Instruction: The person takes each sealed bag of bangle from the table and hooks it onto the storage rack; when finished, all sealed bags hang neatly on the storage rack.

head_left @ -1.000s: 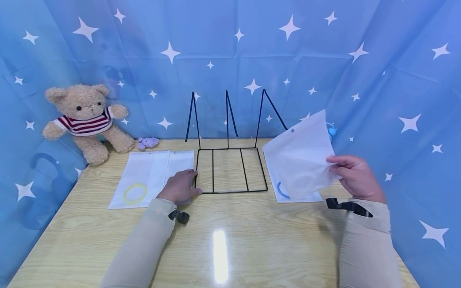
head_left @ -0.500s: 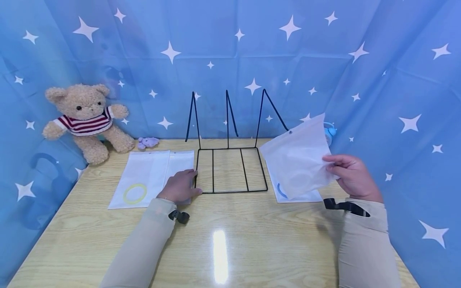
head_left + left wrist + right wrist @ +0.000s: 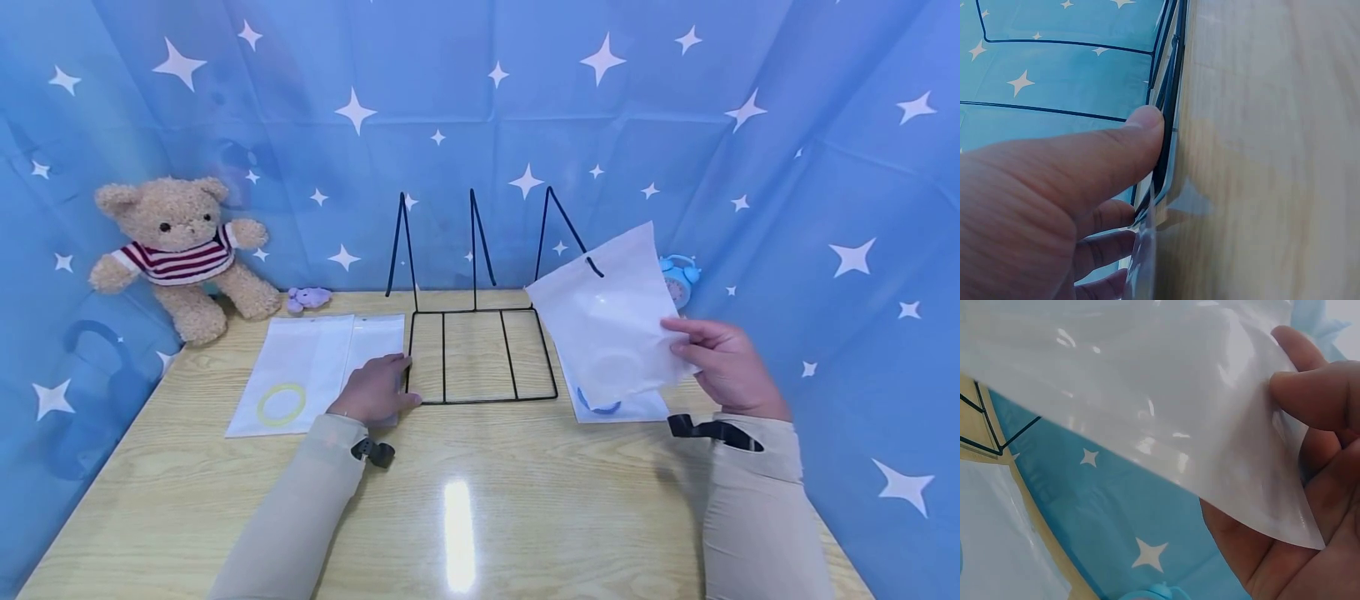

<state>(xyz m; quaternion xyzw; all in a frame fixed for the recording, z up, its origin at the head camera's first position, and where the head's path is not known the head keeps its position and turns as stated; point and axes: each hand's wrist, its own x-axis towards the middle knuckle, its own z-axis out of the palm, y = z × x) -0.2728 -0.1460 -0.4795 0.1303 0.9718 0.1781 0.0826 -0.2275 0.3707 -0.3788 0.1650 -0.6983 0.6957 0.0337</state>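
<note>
My right hand [image 3: 731, 367] pinches the side edge of a white plastic bag [image 3: 611, 325] between thumb and fingers. The bag is raised and tilted at the rack's right hook, whose tip [image 3: 597, 271] now shows in front of the bag's top edge, by its hang hole. In the right wrist view the glossy bag [image 3: 1147, 394] spans from the thumb leftward. My left hand [image 3: 372, 389] holds the front left corner of the black wire rack [image 3: 487, 402]; in the left wrist view its thumb [image 3: 1144, 122] presses against the wire. The rack has three upright hooks.
Under the raised bag lies another white bag [image 3: 641, 410] with a blue ring. Two bags [image 3: 307, 350] lie left of the rack, one showing a yellow ring [image 3: 281, 387]. A teddy bear [image 3: 172, 225], purple toy [image 3: 307, 297] and blue alarm clock [image 3: 678, 282] stand along the back.
My right hand has moved left with the bag, and the right hook's tip has come out in front of it. More of the alarm clock shows. The left hand stays put.
</note>
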